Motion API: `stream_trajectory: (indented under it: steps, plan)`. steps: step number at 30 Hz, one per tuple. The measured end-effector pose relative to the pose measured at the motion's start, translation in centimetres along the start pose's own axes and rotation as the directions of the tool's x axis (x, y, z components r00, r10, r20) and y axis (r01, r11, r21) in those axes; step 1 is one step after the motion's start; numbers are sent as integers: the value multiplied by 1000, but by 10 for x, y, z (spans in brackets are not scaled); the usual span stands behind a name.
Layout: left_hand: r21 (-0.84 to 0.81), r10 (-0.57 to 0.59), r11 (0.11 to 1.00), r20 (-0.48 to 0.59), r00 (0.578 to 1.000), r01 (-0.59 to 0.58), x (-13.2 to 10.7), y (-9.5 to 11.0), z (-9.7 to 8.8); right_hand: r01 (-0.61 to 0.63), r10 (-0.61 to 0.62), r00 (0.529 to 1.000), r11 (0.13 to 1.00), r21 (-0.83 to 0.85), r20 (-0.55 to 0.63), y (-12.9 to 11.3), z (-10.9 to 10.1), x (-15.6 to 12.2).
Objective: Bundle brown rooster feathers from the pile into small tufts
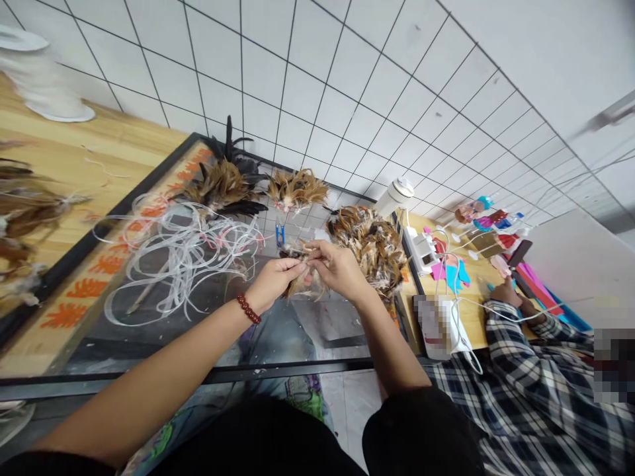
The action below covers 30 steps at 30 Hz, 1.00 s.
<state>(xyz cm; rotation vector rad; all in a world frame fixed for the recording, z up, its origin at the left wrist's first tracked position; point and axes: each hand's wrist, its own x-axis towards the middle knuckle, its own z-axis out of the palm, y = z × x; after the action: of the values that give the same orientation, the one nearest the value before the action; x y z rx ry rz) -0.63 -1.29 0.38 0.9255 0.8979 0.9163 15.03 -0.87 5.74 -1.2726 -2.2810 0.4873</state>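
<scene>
Both hands [274,283] [341,270] in a pinch on a feather bunch [297,287], lidded white bottle [394,196], contents hidden

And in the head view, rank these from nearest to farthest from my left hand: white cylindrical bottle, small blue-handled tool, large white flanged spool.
From your left hand:
1. Small blue-handled tool, just beyond it.
2. White cylindrical bottle, beyond, to the right.
3. Large white flanged spool, far left.

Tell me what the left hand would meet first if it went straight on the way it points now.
Most likely the right hand, just ahead of the left hand at the small feather bunch; whether the two hands touch is unclear.
</scene>
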Motion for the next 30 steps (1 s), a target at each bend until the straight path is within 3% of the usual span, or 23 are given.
stream_trajectory:
  steps: [3,6,7,10,12,19,21,24,27,30]
  plan:
    - [84,80,993,23,997,-81,2,-1,-3,-43,38,995,998,-53,-92,8,0,-2]
    - [53,127,991,-8,992,-126,6,-5,-6,-132,86,968,973,-187,-235,24,-9,-9]
    - [26,128,992,-29,991,-127,8,-6,-6,-141,91,970,966,-215,-227,30,-13,-13]
    - [-56,108,992,-84,991,-113,11,-8,-8,-100,97,995,965,-242,-22,42,-20,-30]
    - [-100,89,990,-103,991,-99,12,-8,-8,-121,143,988,955,-269,61,43,-16,-39]
    - [-125,125,982,-117,985,-140,12,-12,-7,-440,429,898,857,-268,-101,39,24,-47]
    - [-110,120,985,-110,987,-132,11,-13,-6,-474,454,876,873,-115,-162,41,27,-48]
    - [-95,104,989,-107,989,-115,9,-15,-3,-455,539,817,822,343,-207,36,29,-50]
    - [-132,59,988,-122,991,-75,7,-16,0,-337,571,813,623,706,-115,17,35,-48]
    - [-218,37,974,-113,993,-61,5,-14,3,-325,588,807,365,873,55,-5,46,-41]
